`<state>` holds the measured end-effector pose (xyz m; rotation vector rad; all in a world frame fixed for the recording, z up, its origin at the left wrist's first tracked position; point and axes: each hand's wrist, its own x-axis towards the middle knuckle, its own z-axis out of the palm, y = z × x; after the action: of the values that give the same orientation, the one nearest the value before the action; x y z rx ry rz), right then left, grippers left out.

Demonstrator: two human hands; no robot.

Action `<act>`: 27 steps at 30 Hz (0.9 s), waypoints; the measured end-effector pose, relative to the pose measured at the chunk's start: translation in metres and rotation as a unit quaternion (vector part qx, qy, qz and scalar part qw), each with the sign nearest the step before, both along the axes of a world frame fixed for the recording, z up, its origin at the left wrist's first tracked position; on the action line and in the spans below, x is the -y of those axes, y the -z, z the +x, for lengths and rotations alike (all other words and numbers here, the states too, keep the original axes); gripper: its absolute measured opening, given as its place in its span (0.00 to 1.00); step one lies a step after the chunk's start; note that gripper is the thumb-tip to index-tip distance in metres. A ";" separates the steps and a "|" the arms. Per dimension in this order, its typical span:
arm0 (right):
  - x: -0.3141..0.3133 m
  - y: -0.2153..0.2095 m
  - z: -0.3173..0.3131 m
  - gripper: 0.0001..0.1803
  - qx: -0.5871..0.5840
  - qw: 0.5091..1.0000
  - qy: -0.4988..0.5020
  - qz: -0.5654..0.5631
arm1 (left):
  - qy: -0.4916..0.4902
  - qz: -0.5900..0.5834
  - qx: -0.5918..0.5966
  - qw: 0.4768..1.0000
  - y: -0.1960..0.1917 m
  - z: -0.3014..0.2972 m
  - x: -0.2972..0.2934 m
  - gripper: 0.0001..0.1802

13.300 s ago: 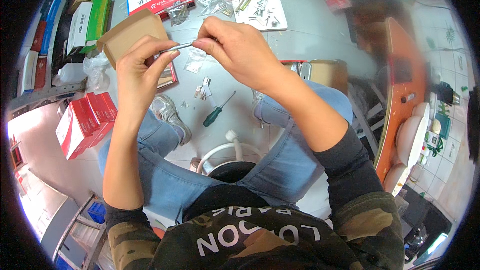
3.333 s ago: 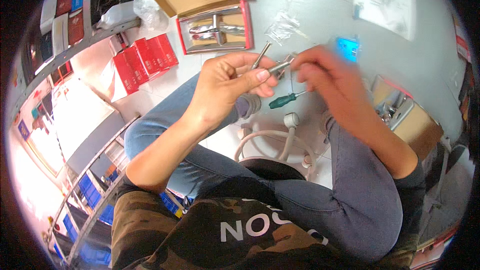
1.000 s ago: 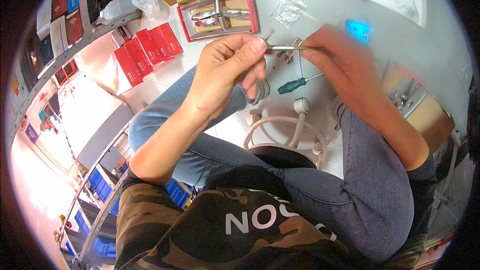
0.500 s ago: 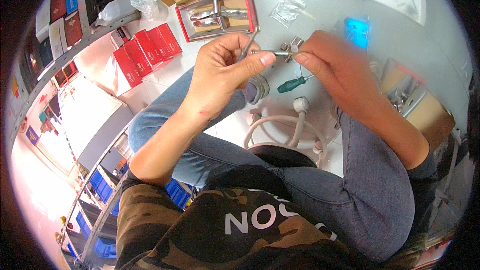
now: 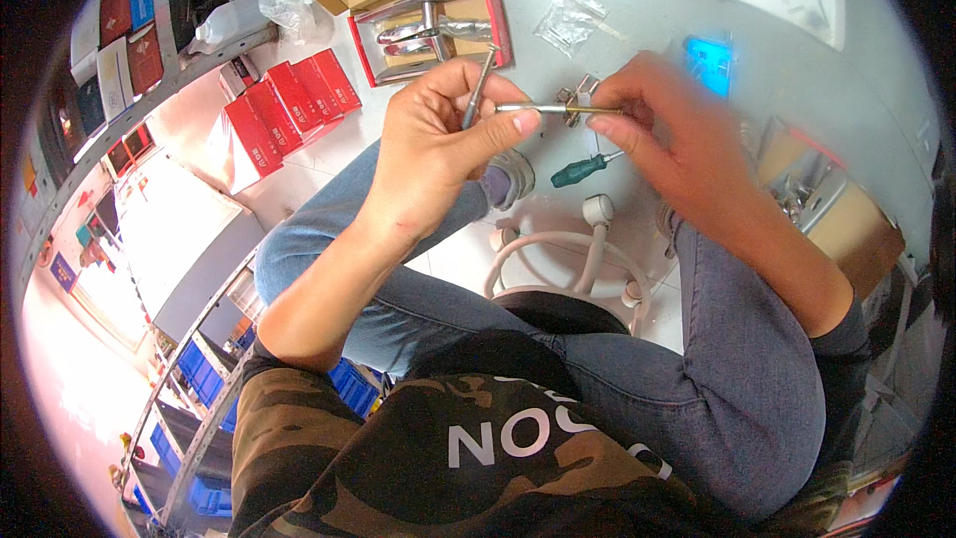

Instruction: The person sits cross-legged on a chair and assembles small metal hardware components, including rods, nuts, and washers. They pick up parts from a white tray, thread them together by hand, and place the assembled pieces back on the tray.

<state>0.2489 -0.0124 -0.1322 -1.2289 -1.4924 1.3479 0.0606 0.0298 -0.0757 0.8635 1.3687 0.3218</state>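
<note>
Far left on the pale floor (image 5: 647, 0): red boxes (image 5: 284, 105), an open red-rimmed box (image 5: 428, 25) with chrome handle parts. Left hand (image 5: 433, 144) clamped on a thin metal rod (image 5: 528, 110); right hand (image 5: 662, 139), blurred, fingers pinched on its right end. Green-handled screwdriver (image 5: 580, 170) just below. Clear bag (image 5: 570, 18) contents unclear.

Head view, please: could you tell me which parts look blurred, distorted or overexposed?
Head view: the right hand is motion-blurred, the left hand and thin metal rod sharp; fisheye bends the grey metal shelving near the rim; the lower left is washed out.
</note>
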 end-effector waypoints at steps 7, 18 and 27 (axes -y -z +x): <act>0.003 -0.003 0.001 0.07 0.009 0.999 -0.037 -0.033 | 0.014 0.026 -0.003 1.000 0.000 0.002 0.003 0.07; 0.002 0.003 -0.003 0.09 0.066 0.997 -0.032 0.004 | 0.007 -0.002 0.002 1.000 0.001 0.003 0.003 0.07; 0.002 0.004 -0.003 0.09 0.076 0.996 -0.048 0.009 | 0.021 -0.018 -0.011 1.000 0.001 0.002 0.003 0.07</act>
<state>0.2458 -0.0146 -0.1364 -1.2860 -1.6847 1.3259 0.0627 0.0270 -0.0770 0.8668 1.3720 0.2552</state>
